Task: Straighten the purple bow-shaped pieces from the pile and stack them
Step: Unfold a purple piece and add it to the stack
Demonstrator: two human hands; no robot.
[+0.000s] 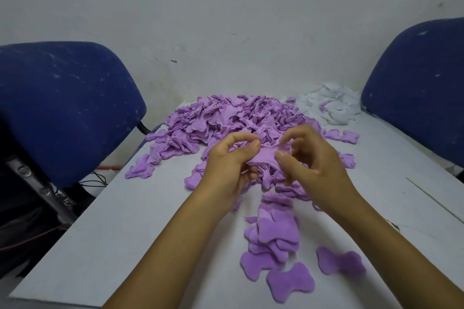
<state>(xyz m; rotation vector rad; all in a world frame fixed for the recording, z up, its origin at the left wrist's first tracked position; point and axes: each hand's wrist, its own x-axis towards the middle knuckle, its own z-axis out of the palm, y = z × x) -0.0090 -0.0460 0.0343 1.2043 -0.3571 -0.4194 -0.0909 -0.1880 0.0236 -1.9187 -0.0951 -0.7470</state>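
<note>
Purple piece [266, 155] pinched between our left hand [231, 165] and right hand [311, 160] — we pull outward evenly, then flatten.

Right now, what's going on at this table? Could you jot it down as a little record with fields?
left hand: pinches one end of the held purple piece
right hand: pinches its other end
pile: purple pieces heaped at the table's far end
stack: flattened pieces overlapping, near edge
white scraps: far right corner
table: white
chairs: blue chair left, another right

Bare forearms, no sleeves, hands [227, 170] ungloved
</note>
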